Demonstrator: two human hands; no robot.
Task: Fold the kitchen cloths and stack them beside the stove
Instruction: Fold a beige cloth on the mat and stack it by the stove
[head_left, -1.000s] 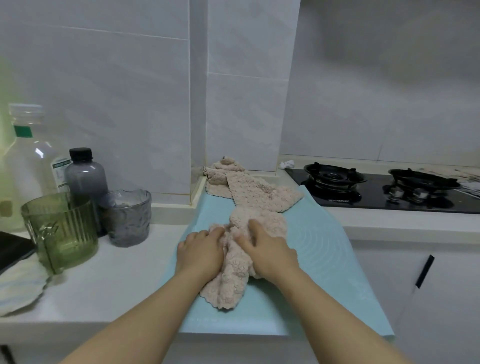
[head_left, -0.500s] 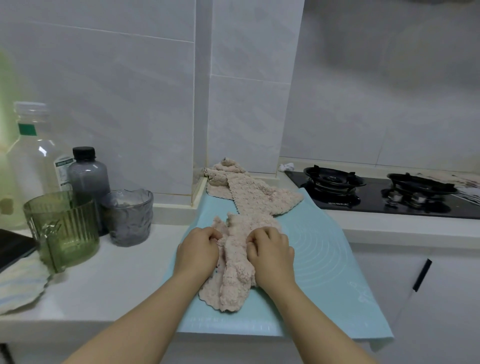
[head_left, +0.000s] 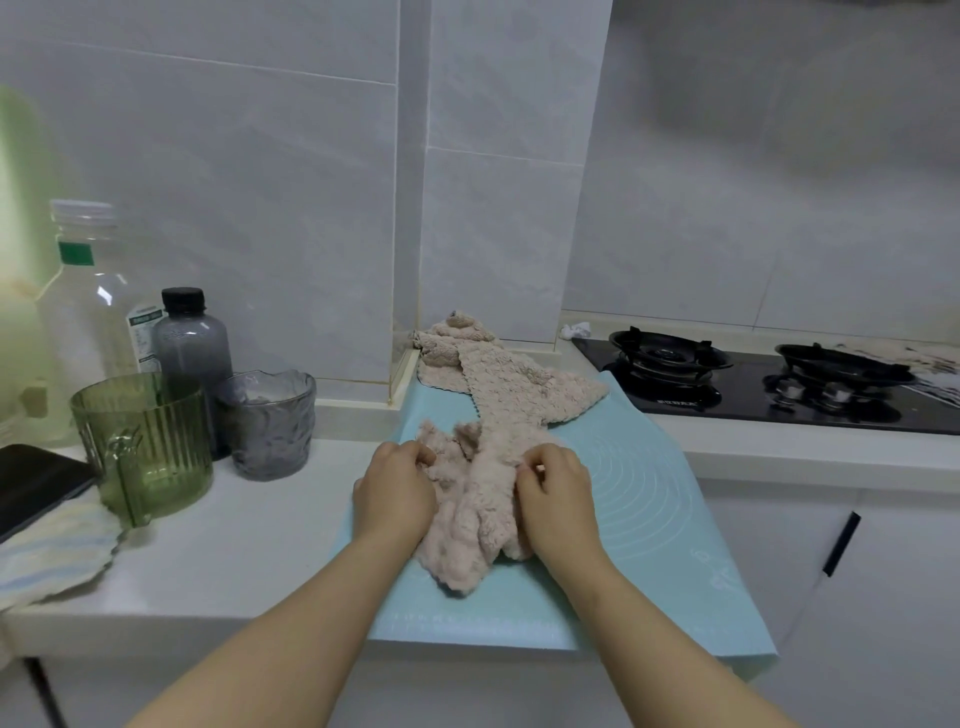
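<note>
A crumpled pink fluffy cloth (head_left: 475, 512) lies on the light blue mat (head_left: 644, 514) at the counter's front. My left hand (head_left: 397, 488) pinches its left edge, and my right hand (head_left: 556, 493) pinches its right edge, fingers curled. A second pink cloth (head_left: 511, 387) lies spread behind it, reaching the wall corner, with a bunched part (head_left: 454, 332) at the back. The black gas stove (head_left: 753, 384) sits to the right.
Left of the mat stand a green ribbed jug (head_left: 143, 447), a grey glass cup (head_left: 267, 423), a dark bottle (head_left: 189, 353) and a clear bottle (head_left: 85, 306). A striped cloth (head_left: 49, 558) and a black phone (head_left: 34, 480) lie at far left. White cabinet doors below right.
Both hands have moved apart on the front cloth, from pressing its middle to pinching its left and right edges, and the cloth has spread wider.
</note>
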